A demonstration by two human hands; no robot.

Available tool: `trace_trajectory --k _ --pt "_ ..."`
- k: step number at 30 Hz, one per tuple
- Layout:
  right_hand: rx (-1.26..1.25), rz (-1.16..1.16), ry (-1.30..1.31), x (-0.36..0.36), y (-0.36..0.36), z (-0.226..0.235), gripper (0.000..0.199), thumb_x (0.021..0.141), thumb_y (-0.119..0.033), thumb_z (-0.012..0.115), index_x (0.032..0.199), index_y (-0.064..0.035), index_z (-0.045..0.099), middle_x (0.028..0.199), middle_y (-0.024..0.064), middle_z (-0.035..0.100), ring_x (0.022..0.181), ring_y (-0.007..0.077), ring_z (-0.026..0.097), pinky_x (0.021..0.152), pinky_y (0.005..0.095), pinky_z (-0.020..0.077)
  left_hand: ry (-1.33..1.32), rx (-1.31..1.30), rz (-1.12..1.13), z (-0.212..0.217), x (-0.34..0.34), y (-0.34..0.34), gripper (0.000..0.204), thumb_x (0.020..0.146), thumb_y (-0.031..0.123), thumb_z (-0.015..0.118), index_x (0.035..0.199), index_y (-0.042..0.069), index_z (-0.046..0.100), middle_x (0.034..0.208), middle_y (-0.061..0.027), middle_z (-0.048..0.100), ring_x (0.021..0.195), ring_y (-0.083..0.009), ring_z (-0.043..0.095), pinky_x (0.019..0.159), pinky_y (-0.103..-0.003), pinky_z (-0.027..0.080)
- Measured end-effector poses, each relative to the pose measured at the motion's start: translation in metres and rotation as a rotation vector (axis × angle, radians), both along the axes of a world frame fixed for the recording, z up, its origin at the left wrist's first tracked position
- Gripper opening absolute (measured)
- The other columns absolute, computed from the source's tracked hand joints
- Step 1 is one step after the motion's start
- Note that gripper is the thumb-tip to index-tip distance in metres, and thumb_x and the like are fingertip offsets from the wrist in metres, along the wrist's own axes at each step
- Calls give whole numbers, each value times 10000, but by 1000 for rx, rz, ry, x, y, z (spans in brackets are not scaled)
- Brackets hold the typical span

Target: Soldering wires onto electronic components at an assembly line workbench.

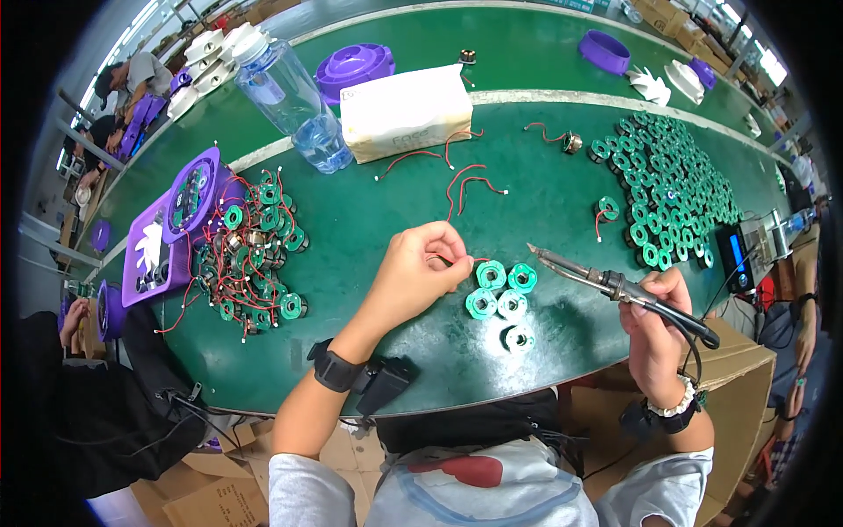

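Left hand (413, 274) closed in a narrow pinch on a thin red wire (450, 261), fingertips just left of the cluster of five green coil bobbins (502, 301). Right hand (654, 327) wrapped shut around the black handle of a soldering iron (615, 285), right of that cluster. Iron's long axis nearly level, running from lower right up to upper left, metal tip aimed left toward the pinched wire and hanging just above and right of the topmost bobbins, apart from them. Wire end reaching right from the fingers toward the same bobbins; contact with them cannot be told.

Bobbins lying flat on the green table (369, 220), holes up, near its front edge. Bare green surface above the cluster and to its left, up to the loose red wires (465, 180). Farther up from the cluster, a white rectangular block (406, 110) and a clear water bottle (294, 101) lying tilted. Well to the left, a heap of wired green coils (255, 255) beside purple housings (171, 228). Upper right of the cluster, a wide spread of green bobbins (672, 180); right of it at the table's edge, a soldering station with a blue display (738, 255). Below the cluster, table rim close, with cardboard boxes (738, 369) beneath on the right.
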State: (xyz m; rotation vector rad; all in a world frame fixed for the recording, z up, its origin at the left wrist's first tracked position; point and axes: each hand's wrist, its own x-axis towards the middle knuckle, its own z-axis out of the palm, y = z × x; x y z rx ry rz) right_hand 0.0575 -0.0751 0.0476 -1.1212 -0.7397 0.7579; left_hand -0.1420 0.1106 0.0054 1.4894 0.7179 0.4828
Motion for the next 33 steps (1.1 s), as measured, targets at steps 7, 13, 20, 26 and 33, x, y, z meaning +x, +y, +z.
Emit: trace_trajectory --k 7,13,20,26,33 --pt "-38 2 -23 0 0 0 204 747 36 565 854 -69 427 747 41 489 616 91 489 487 190 369 244 801 -93 31 -8 -11 69 722 32 630 723 -9 574 595 -43 545 503 -119 500 469 -241 387" --pt "-40 30 -17 0 1 -3 206 746 37 566 858 -69 429 748 46 500 613 92 493 488 193 372 415 866 -164 44 -18 -12 92 740 75 614 705 -4 583 577 -58 513 496 -129 478 488 -239 391" --pt "-47 25 -10 -2 2 -4 203 744 40 562 856 -68 431 743 46 500 617 97 498 491 194 373 94 79 -208 18 -13 -5 162 835 127 538 734 2 560 685 -2 549 619 -60 488 553 -205 400" --pt "-28 20 -8 2 1 -4 199 745 43 562 855 -64 435 744 51 508 631 101 509 494 196 380 -44 -185 -255 0 -6 0 160 874 161 491 816 31 563 813 -22 579 721 -81 532 633 -198 426" --pt "-23 23 5 2 2 -5 206 744 61 556 859 -60 436 754 54 517 635 94 508 497 194 380 -12 -224 -159 9 -8 -1 173 890 162 466 803 29 534 917 -113 602 810 -131 577 720 -237 470"
